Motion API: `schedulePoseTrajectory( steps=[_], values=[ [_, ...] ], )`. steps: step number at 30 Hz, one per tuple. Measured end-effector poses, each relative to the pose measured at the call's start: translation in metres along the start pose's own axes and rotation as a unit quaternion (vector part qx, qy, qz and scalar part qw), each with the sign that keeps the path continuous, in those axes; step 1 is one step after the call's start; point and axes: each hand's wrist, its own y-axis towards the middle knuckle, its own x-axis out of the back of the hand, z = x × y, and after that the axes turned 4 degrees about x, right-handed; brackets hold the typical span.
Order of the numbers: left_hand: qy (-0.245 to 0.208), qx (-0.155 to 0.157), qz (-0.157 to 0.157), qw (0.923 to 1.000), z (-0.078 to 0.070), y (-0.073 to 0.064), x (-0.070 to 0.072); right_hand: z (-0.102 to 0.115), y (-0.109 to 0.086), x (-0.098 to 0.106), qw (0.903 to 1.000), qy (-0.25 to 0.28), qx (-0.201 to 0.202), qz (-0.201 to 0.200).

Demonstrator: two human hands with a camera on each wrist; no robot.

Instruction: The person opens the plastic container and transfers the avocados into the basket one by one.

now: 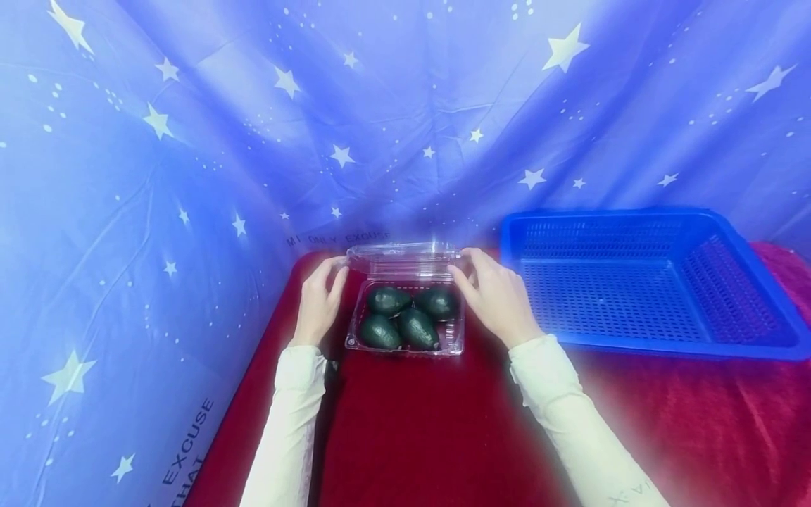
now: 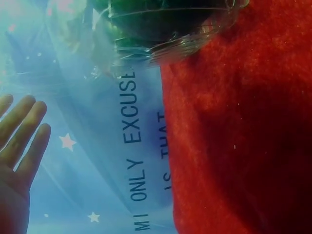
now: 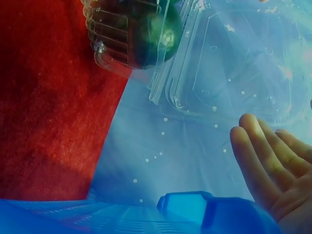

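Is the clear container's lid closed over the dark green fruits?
No, in the head view the lid stands raised behind the four dark green fruits, leaving them uncovered.

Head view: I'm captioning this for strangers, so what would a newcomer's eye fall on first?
Probably the four dark green fruits in the open clear box near the centre, with the left hand and right hand at either end of its raised lid. Next, likely the big blue basket on the right. Behind them, the blue backdrop scattered with pale stars also stands out.
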Motion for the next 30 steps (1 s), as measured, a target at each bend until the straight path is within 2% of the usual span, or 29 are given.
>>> schedulePoseTrajectory(
  steps=[7, 13, 20, 25, 30],
  values=[
    [-0.023, 0.032, 0.041, 0.9984, 0.005, 0.002, -0.007, -0.002, 0.0, -0.003, 0.9985, 0.025, -0.031, 0.039],
    [-0.046, 0.058, 0.082, 0.9939, 0.009, 0.001, -0.013, -0.004, -0.002, -0.005, 0.9956, 0.016, -0.041, 0.083],
    [-0.074, 0.075, 0.095, 0.9899, 0.015, -0.002, -0.018, -0.009, -0.008, -0.014, 0.9907, 0.004, -0.037, 0.131],
    [-0.081, 0.085, 0.109, 0.987, 0.016, -0.004, -0.022, -0.01, -0.008, -0.017, 0.9879, -0.029, -0.021, 0.151],
    [-0.066, 0.095, 0.125, 0.9854, 0.02, -0.008, -0.026, -0.008, -0.008, -0.02, 0.9813, -0.095, 0.013, 0.167]
  ],
)
